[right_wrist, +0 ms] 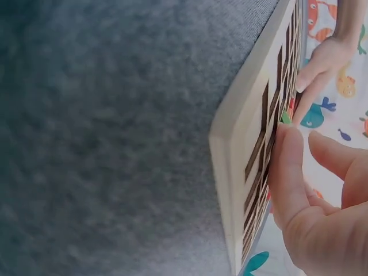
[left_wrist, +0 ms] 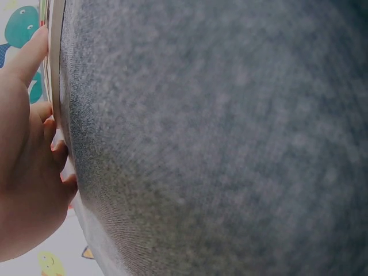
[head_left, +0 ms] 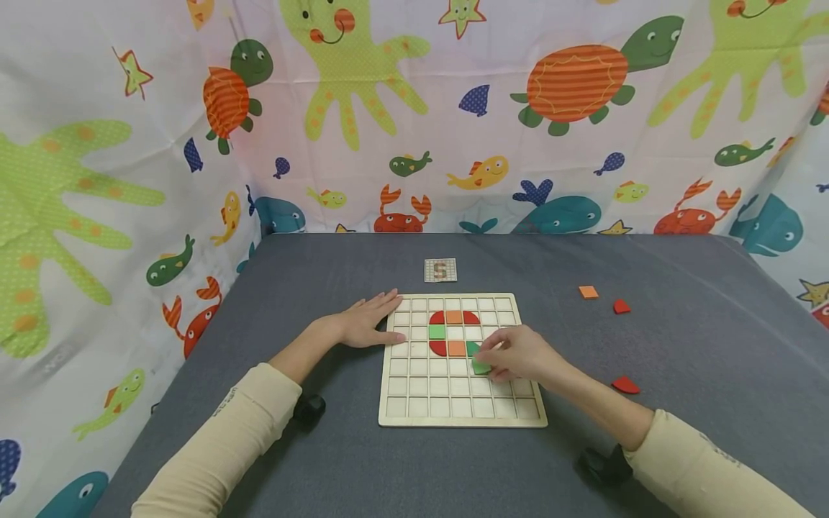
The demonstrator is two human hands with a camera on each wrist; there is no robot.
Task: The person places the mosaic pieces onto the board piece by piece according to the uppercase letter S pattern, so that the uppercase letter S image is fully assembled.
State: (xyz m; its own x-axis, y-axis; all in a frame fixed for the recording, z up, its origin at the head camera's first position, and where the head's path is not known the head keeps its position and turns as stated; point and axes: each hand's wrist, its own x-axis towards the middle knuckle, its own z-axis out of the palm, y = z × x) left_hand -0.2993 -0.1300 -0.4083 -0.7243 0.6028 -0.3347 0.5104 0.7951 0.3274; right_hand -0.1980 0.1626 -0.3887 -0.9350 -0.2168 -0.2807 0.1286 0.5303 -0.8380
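A wooden grid board (head_left: 453,423) lies on the table with red, orange and green pieces set in its cells. My left hand (head_left: 363,321) rests palm down at the board's left edge, fingers stretched forward and thumb over the rim. Over the right part of the grid, my right hand (head_left: 518,352) has its fingertips at a green piece (head_left: 481,367). Another green piece (head_left: 473,348) sits just above, partly covered by the fingers. In the right wrist view, one fingertip meets a bit of green (right_wrist: 286,118) while the other stands apart from it.
A small card with a gridded pattern (head_left: 440,270) lies behind the board. To the right are an orange square (head_left: 588,292), a red quarter-round piece (head_left: 621,306) and another red piece (head_left: 625,385). A printed curtain (head_left: 363,180) encloses the grey table.
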